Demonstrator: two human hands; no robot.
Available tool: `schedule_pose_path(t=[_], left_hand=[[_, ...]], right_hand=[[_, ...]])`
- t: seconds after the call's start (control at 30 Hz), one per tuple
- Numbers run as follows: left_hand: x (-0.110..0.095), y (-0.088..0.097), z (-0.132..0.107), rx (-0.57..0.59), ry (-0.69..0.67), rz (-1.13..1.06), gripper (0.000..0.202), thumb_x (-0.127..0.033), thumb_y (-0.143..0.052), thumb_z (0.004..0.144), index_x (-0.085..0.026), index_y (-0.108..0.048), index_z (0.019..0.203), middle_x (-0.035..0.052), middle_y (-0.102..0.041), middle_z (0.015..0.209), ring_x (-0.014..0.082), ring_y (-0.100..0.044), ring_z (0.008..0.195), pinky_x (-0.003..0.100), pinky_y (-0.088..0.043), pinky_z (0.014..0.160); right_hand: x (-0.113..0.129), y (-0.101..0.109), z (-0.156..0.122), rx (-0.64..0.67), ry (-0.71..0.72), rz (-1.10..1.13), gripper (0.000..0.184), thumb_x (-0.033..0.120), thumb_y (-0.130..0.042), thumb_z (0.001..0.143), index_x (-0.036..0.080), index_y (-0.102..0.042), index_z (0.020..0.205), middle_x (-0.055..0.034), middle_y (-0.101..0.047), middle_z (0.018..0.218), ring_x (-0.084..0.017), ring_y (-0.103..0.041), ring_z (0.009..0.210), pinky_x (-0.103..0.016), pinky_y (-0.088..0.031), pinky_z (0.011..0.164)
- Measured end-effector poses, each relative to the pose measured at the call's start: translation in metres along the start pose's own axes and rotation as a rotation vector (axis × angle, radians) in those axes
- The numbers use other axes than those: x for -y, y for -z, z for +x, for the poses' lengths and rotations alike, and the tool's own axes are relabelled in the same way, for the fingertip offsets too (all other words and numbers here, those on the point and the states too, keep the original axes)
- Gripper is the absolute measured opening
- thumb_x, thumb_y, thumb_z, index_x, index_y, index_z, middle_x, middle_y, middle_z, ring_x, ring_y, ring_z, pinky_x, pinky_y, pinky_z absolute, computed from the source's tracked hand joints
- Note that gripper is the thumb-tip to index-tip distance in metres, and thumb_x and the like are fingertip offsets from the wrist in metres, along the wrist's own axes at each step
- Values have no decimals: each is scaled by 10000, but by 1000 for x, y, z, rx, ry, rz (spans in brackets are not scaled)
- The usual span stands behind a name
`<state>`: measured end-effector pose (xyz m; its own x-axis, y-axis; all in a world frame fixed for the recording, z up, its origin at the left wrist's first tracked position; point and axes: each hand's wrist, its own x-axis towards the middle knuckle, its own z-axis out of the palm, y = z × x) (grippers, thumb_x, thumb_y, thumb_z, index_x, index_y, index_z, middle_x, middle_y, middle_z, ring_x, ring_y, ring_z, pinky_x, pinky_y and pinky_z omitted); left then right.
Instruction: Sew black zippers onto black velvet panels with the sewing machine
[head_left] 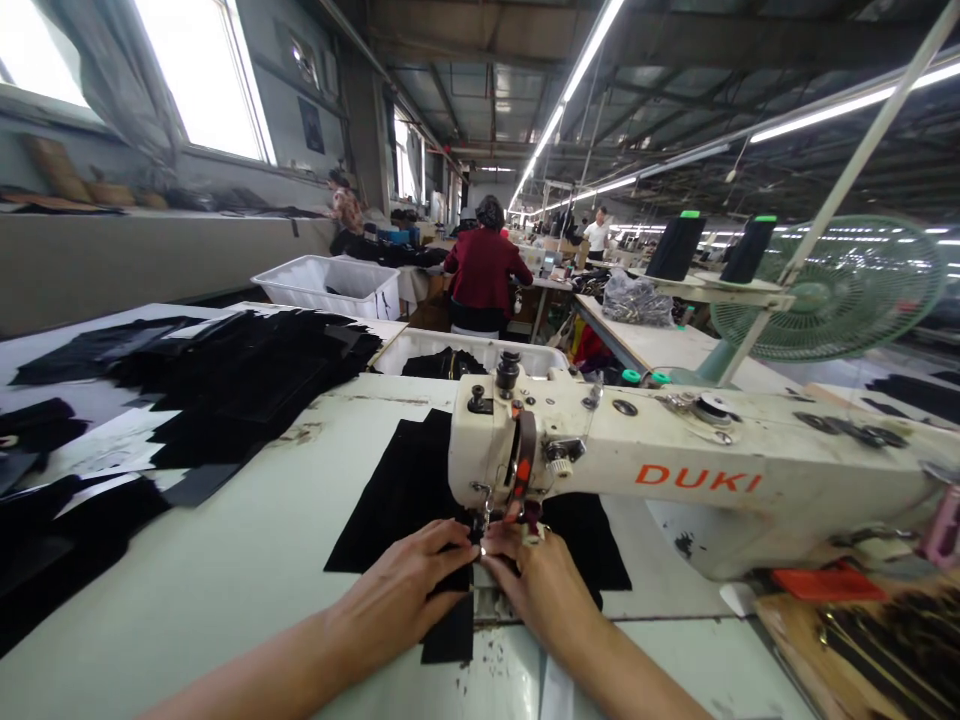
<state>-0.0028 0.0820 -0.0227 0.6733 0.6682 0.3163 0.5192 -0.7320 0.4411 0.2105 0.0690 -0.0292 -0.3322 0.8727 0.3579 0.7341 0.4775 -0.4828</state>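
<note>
Under the needle of a white sewing machine (600, 450) lies a black fabric piece (390, 490), spread to both sides of the presser foot. My left hand (409, 575) is closed on the fabric just left of the needle, fingertips pressed together and the thumb lower on a narrow black strip (448, 635). Close on the other side, my right hand (536, 570) pinches the fabric edge, its thumb almost meeting the left fingertips. The exact edge between the fingers is too small to make out.
Stacked black fabric pieces (247, 380) cover the table's left. Behind the machine stands a white bin (525, 355) with dark cloth. A wooden box of zippers (795, 640) sits at right. Two black thread cones (679, 248) and a green fan (825, 290) rise behind.
</note>
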Motion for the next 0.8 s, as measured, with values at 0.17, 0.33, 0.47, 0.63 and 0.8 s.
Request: schedule_pose_path(t=[0.17, 0.33, 0.47, 0.63, 0.8], left_hand=[[8, -15, 0, -86, 46, 4, 266, -196, -492, 1003, -194, -718, 1142, 57, -690, 1189, 187, -661, 1106, 318, -511, 1021], [6, -12, -1, -111, -44, 40, 287, -213, -456, 1016, -183, -709, 1149, 59, -696, 1174, 180, -653, 1116, 300, -511, 1019], [2, -7, -2, -83, -152, 93, 314, -153, -429, 992, -162, -681, 1178, 82, -681, 1187, 195, -627, 1158, 320, -495, 1044], [-4, -2, 0, -39, -212, 194, 355, -79, -391, 957, -111, -639, 1207, 126, -662, 1199, 218, -616, 1165, 327, -516, 1022], [-8, 0, 6, 37, -251, 308, 345, -33, -409, 931, -58, -636, 1189, 157, -664, 1169, 261, -611, 1158, 365, -494, 1046]], right_hand=[[-2, -6, -2, -40, -30, 12, 158, 97, -742, 819, 234, -714, 893, -11, -720, 987, -186, -673, 952, -273, -495, 898], [1, -9, -2, -51, -41, -15, 172, 86, -739, 809, 232, -708, 894, -23, -713, 962, -224, -663, 944, -314, -503, 860], [4, -7, -4, -59, -48, -29, 185, 87, -737, 815, 240, -700, 912, -15, -706, 987, -220, -660, 943, -313, -503, 852], [7, -2, -7, -99, -69, -44, 248, 101, -761, 798, 227, -670, 991, -35, -683, 1039, -236, -645, 976, -350, -512, 879], [4, -4, -4, -125, -77, -81, 315, 72, -734, 774, 197, -645, 1048, -72, -667, 1050, -269, -632, 1007, -405, -519, 904]])
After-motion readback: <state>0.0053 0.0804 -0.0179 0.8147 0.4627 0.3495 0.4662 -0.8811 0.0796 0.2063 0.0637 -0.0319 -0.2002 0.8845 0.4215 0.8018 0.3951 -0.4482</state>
